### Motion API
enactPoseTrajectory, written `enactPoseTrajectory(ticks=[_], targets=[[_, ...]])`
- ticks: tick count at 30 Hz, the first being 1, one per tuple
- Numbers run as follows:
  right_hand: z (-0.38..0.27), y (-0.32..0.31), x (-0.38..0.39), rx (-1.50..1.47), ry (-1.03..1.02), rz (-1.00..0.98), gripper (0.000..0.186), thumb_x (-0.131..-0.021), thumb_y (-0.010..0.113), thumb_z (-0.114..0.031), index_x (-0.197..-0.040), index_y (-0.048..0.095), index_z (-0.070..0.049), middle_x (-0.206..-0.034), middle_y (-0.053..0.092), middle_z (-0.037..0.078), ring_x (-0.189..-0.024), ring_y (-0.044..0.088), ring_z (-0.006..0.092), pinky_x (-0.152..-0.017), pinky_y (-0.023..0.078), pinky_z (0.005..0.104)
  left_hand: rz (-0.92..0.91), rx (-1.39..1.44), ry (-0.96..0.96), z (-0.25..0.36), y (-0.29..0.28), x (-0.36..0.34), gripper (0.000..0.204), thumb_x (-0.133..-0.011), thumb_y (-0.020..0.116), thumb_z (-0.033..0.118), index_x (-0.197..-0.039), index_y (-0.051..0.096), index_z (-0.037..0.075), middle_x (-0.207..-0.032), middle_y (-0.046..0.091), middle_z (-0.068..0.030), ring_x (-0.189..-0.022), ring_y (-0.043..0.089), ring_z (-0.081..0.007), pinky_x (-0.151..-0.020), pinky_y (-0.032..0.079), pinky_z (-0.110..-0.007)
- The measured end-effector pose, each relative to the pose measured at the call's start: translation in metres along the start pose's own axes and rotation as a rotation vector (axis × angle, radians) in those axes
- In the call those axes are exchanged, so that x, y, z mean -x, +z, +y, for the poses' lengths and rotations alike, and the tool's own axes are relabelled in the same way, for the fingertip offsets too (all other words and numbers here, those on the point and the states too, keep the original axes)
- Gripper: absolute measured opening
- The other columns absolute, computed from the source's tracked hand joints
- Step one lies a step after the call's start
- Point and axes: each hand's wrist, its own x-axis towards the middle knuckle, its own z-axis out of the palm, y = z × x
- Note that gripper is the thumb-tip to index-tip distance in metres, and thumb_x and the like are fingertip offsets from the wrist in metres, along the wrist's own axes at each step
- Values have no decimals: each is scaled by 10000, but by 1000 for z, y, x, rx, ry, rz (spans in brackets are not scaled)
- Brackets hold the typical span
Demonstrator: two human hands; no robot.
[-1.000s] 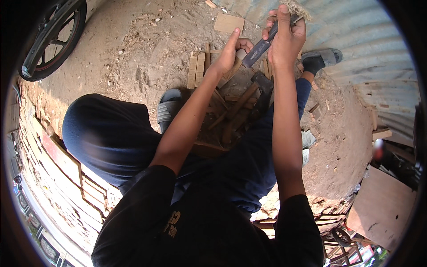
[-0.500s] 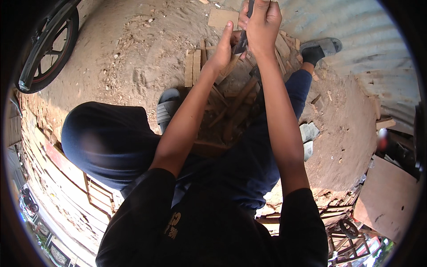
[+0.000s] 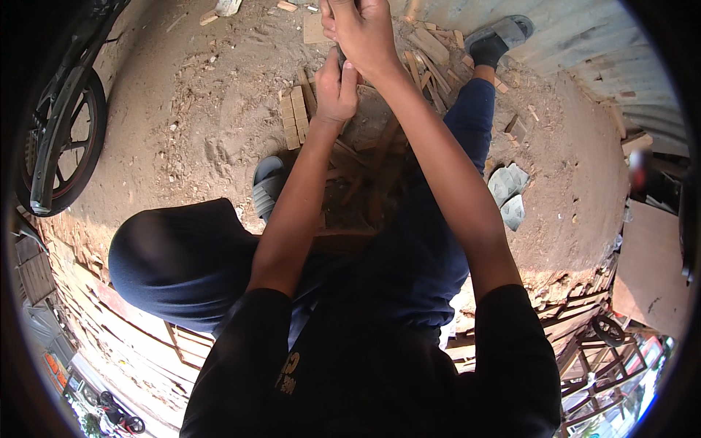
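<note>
My right hand point(image 3: 365, 40) is closed around a dark, flat, narrow strip point(image 3: 341, 56) near the top edge of the view. Only a short piece of it shows between my hands, so its kind cannot be made out. Just below and to the left, my left hand point(image 3: 337, 91) has its fingers curled in at the strip's lower end. Beneath my hands, between my legs, lie wooden offcuts in shadow. A neat bundle of small wooden blocks point(image 3: 294, 117) rests on the ground left of my left wrist.
A motorbike wheel point(image 3: 77, 142) stands at the far left. Corrugated metal sheeting point(image 3: 584, 51) rises at the right, near my sandalled foot point(image 3: 504, 33). Wood scraps point(image 3: 431, 47) litter the dirt ground, and crumpled pale wrappers point(image 3: 509, 193) lie right of my leg. A plywood sheet point(image 3: 650, 259) leans farther right.
My left hand, loosely open with its thumb raised before, has closed its fingers. Both hands appear farther left and close together, and less of the dark strip shows. The whole view has shifted.
</note>
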Motion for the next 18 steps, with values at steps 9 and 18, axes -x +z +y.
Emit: enactPoseTrajectory(ticks=[9,18], targets=[[-5,-18,1,87,-92,3,268,-975,560,-285,-1064,563,-33,-671,445,-24,-573,400,61,-501,338,251,-91,-99,41,3,-8,1,367,-982,368,256,-1092,531,-54,-935,603,-177,-845,590,-255,-758,451,-361],[-11,-20,4,-42,-96,78,257,-973,563,-271,-1073,570,-34,-698,484,-20,-584,419,62,-515,350,251,-95,499,-483,17,-4,-19,688,-992,290,502,-1403,348,-47,-1406,447,-141,-1296,421,-264,-1071,307,-398]])
